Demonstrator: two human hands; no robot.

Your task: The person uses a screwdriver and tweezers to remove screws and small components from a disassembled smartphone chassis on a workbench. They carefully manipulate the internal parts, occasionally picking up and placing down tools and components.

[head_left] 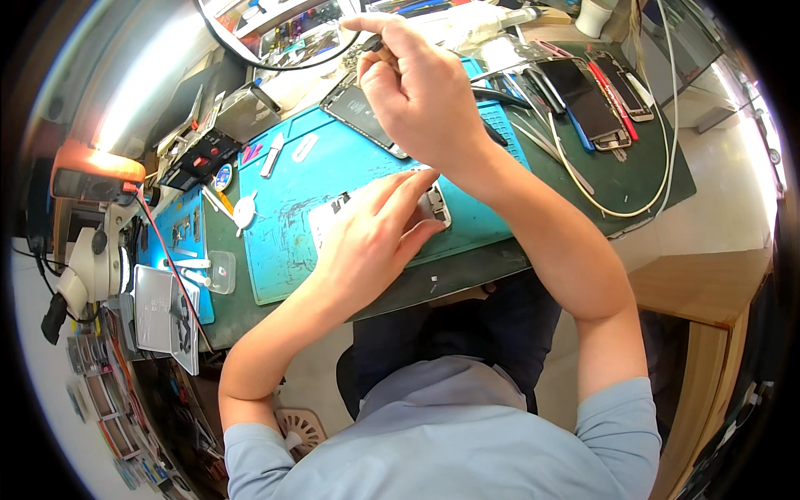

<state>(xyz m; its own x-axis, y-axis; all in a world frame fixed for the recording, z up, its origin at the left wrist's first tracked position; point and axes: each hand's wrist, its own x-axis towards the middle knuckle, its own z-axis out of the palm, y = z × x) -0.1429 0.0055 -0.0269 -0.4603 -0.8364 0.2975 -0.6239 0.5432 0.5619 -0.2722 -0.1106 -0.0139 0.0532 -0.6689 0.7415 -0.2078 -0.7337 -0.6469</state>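
Observation:
A white-edged phone part (321, 223) lies on the blue work mat (279, 258), with small metal fittings at its right end. Across it rests my left hand (375, 233), thumb and fingers curved around that right end, hiding much of the part. My right hand (421, 96) is raised above the mat's far side. Its fingers are curled around a small dark thing (372, 43) that I cannot make out, while the index finger stretches left beside a thin black curved line, perhaps a cable (292, 67). Partly behind this hand lies an opened phone (358, 110) with a dark inside.
Right of the mat are tweezers and drivers, a dark phone screen (583, 96), a red pen-like tool (621, 112) and a looped white cable (612, 212). At left stand an orange meter (96, 179), a microscope-like device (87, 262) and a clear small box (222, 272).

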